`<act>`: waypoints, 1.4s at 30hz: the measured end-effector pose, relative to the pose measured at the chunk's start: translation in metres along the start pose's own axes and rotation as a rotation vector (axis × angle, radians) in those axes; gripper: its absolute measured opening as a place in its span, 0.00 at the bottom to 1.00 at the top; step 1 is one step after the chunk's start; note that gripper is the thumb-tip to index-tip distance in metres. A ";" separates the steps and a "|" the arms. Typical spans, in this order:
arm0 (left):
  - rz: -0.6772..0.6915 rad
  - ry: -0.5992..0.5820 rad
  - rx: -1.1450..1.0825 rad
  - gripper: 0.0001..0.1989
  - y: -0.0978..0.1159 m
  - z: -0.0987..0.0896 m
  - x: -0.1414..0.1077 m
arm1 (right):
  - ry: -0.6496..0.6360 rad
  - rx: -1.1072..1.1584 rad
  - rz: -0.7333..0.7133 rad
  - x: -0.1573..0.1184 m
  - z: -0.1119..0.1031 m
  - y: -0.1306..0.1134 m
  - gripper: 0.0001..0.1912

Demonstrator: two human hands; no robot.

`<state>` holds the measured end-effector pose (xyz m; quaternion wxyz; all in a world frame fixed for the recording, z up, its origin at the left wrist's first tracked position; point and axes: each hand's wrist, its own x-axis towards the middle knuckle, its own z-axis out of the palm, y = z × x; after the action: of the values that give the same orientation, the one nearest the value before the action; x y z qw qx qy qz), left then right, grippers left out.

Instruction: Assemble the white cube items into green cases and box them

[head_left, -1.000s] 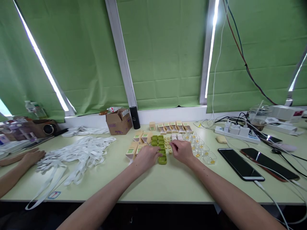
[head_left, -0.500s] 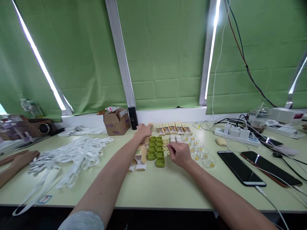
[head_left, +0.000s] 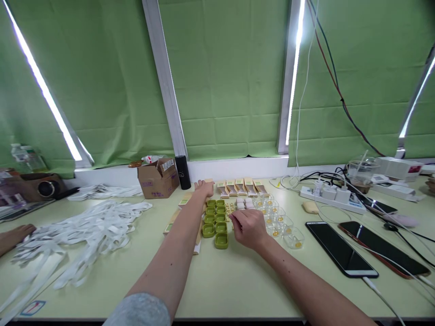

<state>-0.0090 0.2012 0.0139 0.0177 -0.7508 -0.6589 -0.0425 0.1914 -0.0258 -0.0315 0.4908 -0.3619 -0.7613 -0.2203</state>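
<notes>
My left hand [head_left: 204,188] reaches to the far side of the layout, fingers closed around a small kraft paper box [head_left: 209,180], mostly hidden behind them. More kraft boxes [head_left: 239,187] stand in a row to its right, and others lie partly under my left forearm. My right hand [head_left: 249,227] is pinched above the table, beside tiny yellowish pieces [head_left: 230,208]; what its fingertips hold is too small to make out. Two columns of green square cups [head_left: 221,240] lie between my arms. Clear plastic cups with yellow bits [head_left: 293,238] and white pieces [head_left: 240,202] sit by the right hand.
White straps [head_left: 98,231] are heaped at left, near another person's hand [head_left: 15,237]. Behind stand a cardboard box [head_left: 158,179] and a black cylinder [head_left: 182,172]. Phones [head_left: 340,249], cables and a power strip [head_left: 333,199] occupy the right side.
The view has shifted slightly, so the table sits differently in frame. My left hand stays by the far box and my right hand remains pinched near the tiny pieces. The other person's hand has drawn leftward.
</notes>
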 end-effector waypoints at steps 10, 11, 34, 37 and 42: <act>0.162 0.253 -0.232 0.22 0.002 -0.036 -0.047 | 0.050 0.049 0.161 0.004 -0.010 0.012 0.16; 0.183 0.284 -0.265 0.22 0.003 -0.042 -0.055 | 0.063 0.068 0.204 0.006 -0.012 0.014 0.14; 0.449 0.151 -1.415 0.22 0.054 -0.018 -0.219 | 0.021 0.597 0.334 0.000 -0.023 0.013 0.34; 0.465 0.301 -1.194 0.21 0.057 -0.022 -0.224 | 0.043 0.357 0.200 -0.002 -0.025 0.013 0.34; 0.439 0.261 -1.096 0.25 0.066 -0.017 -0.229 | 0.022 0.146 0.033 -0.006 -0.021 0.012 0.31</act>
<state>0.0268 -0.0348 0.0132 -0.2828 -0.7575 -0.3630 -0.4630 0.2151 -0.0346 -0.0287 0.5279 -0.3353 -0.7637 -0.1603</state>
